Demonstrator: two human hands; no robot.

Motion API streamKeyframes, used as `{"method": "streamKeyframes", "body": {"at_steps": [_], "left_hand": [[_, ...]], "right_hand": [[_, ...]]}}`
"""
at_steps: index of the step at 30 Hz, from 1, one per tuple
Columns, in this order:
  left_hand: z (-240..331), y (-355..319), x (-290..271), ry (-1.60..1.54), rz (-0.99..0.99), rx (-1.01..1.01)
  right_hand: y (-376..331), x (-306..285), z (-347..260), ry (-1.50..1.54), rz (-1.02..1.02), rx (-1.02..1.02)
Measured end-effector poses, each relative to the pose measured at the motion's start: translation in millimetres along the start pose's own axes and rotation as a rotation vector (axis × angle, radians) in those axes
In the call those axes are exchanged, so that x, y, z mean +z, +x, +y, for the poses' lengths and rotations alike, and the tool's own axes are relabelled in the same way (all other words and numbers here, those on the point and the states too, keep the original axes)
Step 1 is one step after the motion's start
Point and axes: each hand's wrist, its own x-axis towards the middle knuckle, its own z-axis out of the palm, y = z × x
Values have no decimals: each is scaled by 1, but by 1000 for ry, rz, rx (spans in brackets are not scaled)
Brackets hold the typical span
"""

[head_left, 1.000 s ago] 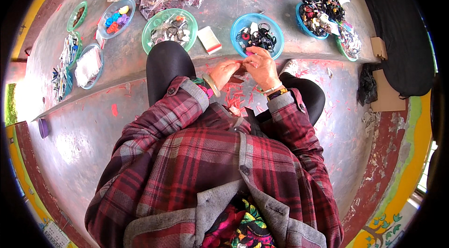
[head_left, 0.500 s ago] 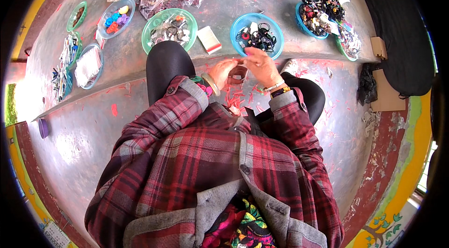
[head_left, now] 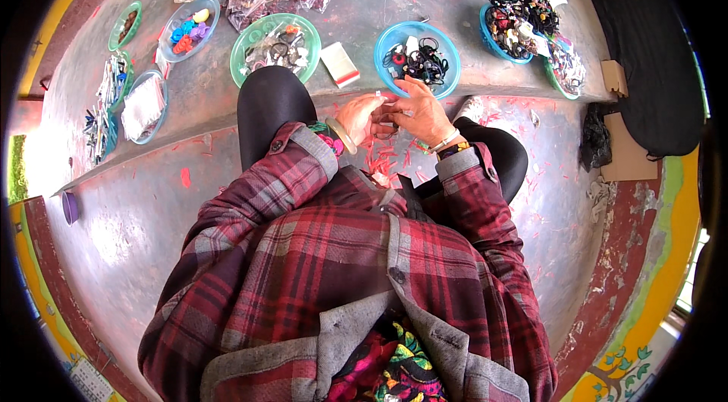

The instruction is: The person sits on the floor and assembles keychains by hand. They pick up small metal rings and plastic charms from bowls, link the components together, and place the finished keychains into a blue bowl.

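In front of me, between my knees, my left hand [head_left: 359,118] and my right hand [head_left: 426,114] meet at the fingertips. The fingers of both are bent and closed together around something small, mostly hidden. A tiny pale tip [head_left: 378,93] sticks up over my left fingertips; its kind is too small to tell. Just beyond my right hand stands a blue bowl [head_left: 379,61] with black cords and small white pieces in it. Left of that lies a small white box [head_left: 339,65] with a red edge. Beside it is a green bowl [head_left: 240,53] of mixed small parts.
Beyond, on the raised concrete ledge [head_left: 356,11], sit more bowls, a bag [head_left: 258,1] of red pieces and a blue basin [head_left: 489,42] of cords. Red scraps [head_left: 383,155] litter the lower floor. A purple cup [head_left: 70,208] stands far left; a black bag [head_left: 596,136] lies right.
My right fingers have curled in and down toward my left fingertips. The small pale tip now shows above them. The bowls and box have not moved.
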Motion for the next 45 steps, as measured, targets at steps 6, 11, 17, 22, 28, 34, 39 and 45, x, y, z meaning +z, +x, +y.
{"method": "streamKeyframes", "body": {"at_steps": [6, 11, 17, 22, 28, 34, 39, 45], "left_hand": [[-5, 5, -6, 30, -10, 15], [0, 5, -9, -25, -48, 37], [4, 1, -6, -57, -76, 43], [10, -5, 2, -96, -70, 30], [3, -10, 0, -7, -49, 110], [0, -14, 2, 101, 58, 107], [3, -15, 7, 84, 60, 119], [11, -18, 13, -49, 92, 157]], "right_hand": [[0, 7, 11, -96, -12, -77], [1, 1, -9, 423, 242, 371], [-6, 1, -9, 876, 17, 531], [-11, 1, -16, 913, 106, 537], [-22, 12, -10, 1010, 256, 678], [-27, 8, -19, 1089, 275, 642], [-31, 8, -17, 1124, 360, 629], [-30, 0, -28, 993, 122, 656]]}}
